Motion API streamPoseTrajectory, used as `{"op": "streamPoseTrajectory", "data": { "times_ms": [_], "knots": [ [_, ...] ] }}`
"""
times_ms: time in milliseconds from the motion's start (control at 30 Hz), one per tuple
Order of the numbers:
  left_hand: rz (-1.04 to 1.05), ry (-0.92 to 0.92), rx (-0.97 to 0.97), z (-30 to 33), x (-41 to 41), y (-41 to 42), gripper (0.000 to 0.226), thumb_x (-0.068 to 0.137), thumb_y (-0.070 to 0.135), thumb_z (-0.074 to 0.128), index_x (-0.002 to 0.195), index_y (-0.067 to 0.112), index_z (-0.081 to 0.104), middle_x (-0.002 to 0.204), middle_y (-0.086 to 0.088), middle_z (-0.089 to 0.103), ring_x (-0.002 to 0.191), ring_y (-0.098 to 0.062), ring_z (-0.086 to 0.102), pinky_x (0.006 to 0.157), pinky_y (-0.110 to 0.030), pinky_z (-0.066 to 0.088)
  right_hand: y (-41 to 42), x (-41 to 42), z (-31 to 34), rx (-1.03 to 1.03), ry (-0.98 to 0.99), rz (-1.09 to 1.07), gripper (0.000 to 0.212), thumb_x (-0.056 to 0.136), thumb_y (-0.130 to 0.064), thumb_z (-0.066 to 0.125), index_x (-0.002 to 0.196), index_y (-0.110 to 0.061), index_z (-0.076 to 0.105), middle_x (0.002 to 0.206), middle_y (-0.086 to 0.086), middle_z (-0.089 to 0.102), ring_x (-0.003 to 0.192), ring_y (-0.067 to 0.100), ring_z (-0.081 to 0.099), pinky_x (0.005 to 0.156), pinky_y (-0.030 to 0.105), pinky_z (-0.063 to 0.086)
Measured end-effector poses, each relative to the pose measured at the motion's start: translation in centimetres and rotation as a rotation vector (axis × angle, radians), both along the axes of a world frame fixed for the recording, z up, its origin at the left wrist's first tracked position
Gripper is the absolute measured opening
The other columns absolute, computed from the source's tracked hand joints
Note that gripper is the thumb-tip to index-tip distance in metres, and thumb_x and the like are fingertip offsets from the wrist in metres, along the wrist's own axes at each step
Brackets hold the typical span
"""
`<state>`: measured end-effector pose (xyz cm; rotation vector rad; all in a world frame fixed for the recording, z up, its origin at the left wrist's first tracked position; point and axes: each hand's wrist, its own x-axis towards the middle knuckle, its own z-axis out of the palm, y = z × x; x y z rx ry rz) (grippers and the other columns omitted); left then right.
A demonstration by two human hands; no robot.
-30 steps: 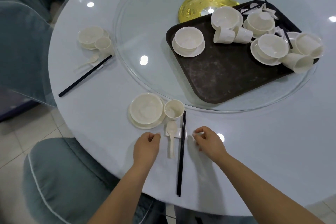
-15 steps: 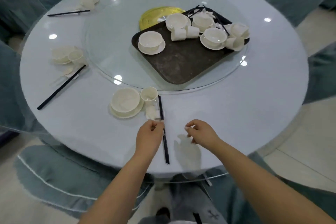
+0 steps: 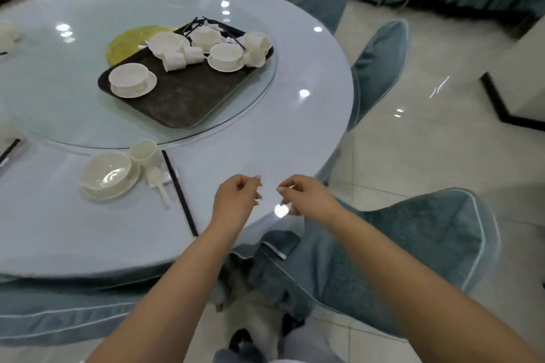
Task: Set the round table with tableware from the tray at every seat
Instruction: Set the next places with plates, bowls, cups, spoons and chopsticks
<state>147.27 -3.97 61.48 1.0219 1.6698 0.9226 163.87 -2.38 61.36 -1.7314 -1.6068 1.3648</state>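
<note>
Near-left seat: bowl on saucer (image 3: 107, 175), cup (image 3: 144, 153), spoon (image 3: 160, 186), chopsticks (image 3: 179, 193) laid.
Tray (image 3: 180, 97): several sets remain, centre.
My left hand (image 3: 236, 199), right hand (image 3: 306, 196): fingers loosely curled, empty.
Right seats: unset.

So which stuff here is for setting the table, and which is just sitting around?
For the job:
tray
bowls and cups on it
spare chopsticks
finished setting
both hands, left, right

Just there:
gold plate
glass turntable
chairs
</note>
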Motion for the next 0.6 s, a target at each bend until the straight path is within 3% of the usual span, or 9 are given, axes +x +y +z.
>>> {"op": "streamPoseTrajectory", "data": {
  "times_ms": [167, 333, 600],
  "knots": [
    [-0.045, -0.013, 0.017, 0.9, 5.7, -0.4, 0.027, 0.095, 0.041, 0.054, 0.085, 0.02, 0.067, 0.079, 0.0, 0.07, 0.077, -0.016, 0.066, 0.074, -0.03, 0.054, -0.7, 6.0, 1.1, 0.033, -0.005, -0.043, 0.012, 0.094, -0.034, 0.058, 0.099, -0.026, 0.065, 0.086, -0.002, 0.07, 0.067, 0.011, 0.066, 0.063, 0.023, 0.053],
    [-0.028, 0.01, 0.035, 1.4, 12.0, 0.0, 0.026, 0.095, 0.041, 0.055, 0.085, 0.022, 0.068, 0.077, 0.002, 0.07, 0.072, -0.013, 0.066, 0.069, -0.028, 0.052, -0.1, 11.7, 1.6, 0.104, 0.02, -0.026, 0.009, 0.094, -0.033, 0.058, 0.087, -0.033, 0.063, 0.085, -0.004, 0.07, 0.068, 0.009, 0.065, 0.056, 0.018, 0.048],
    [0.142, -0.076, 0.053, 1.4, 23.0, 0.4, 0.027, 0.093, 0.032, 0.059, 0.088, 0.007, 0.069, 0.072, -0.004, 0.069, 0.065, -0.013, 0.063, 0.066, -0.026, 0.05, 1.7, 22.5, 2.1, 0.099, 0.051, 0.063, 0.014, 0.094, -0.036, 0.057, 0.086, -0.026, 0.065, 0.078, -0.003, 0.071, 0.063, 0.013, 0.067, 0.071, 0.034, 0.059]
  ]
}}
